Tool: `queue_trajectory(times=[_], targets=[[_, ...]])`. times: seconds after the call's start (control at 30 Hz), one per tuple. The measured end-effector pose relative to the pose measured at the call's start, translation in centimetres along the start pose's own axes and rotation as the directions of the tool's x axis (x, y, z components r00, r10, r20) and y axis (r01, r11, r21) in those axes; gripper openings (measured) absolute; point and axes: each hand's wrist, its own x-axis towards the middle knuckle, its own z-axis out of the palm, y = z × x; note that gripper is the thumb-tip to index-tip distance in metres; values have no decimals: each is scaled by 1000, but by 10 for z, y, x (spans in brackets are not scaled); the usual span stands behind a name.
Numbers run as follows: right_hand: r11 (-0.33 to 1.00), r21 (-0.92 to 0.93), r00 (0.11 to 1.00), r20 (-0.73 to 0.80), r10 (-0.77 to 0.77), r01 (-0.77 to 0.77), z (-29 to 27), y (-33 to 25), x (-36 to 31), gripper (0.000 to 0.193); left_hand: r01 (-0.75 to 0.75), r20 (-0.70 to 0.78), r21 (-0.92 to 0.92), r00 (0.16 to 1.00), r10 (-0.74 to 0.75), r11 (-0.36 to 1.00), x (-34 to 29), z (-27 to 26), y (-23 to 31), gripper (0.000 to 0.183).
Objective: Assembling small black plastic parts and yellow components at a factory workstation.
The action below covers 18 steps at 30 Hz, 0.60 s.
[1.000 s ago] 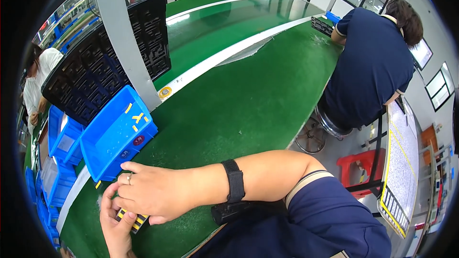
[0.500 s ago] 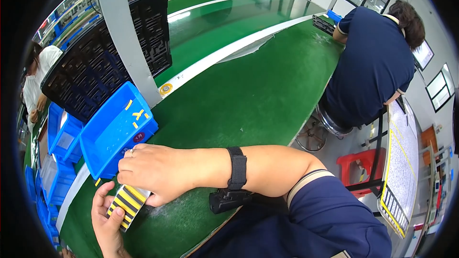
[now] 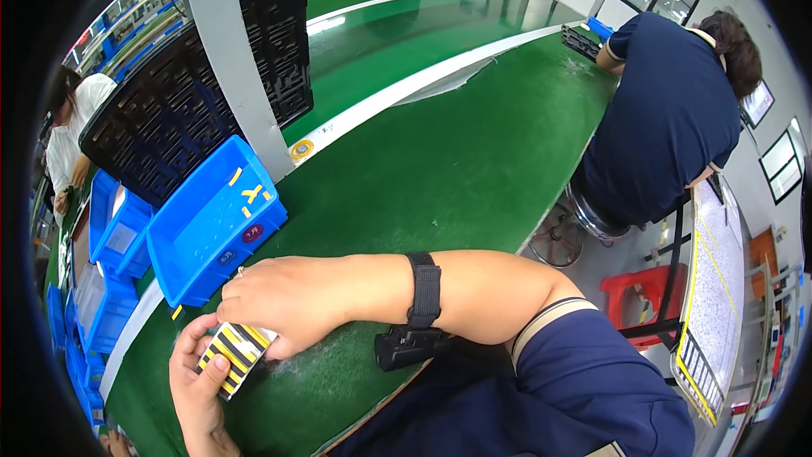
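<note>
My left hand (image 3: 196, 385) is closed on a small flat card (image 3: 227, 364) with yellow and black stripes and a white end, its thumb pressed on the striped face. Over the card's upper end, my right hand (image 3: 275, 298) curls with its thumb by the white corner. Its fingertips are hidden, so what they pinch is unclear. Just beyond the hands stands a blue plastic bin (image 3: 190, 247) with several yellow strips (image 3: 250, 194) stuck to its inner wall. A short yellow strip (image 3: 177, 312) shows near the bin's lower corner.
A grey post (image 3: 233, 59) rises behind the bin, beside a black slotted panel (image 3: 161, 114). More blue bins (image 3: 110, 305) line the left. A tape roll (image 3: 302, 150) lies by the post. Another person (image 3: 668, 118) sits at the green table's (image 3: 406, 178) far right, near a red stool (image 3: 643, 296).
The whole view has shifted slightly, so the bin and post sit further right. Both hands stay at the striped card, which keeps nearly the same tilt.
</note>
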Motion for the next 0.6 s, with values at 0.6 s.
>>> queue_trajectory(times=[0.6], targets=[[859, 364, 932, 186, 311, -359, -18, 16, 7, 51, 35, -23, -200, 999, -41, 979, 7, -26, -6, 38]])
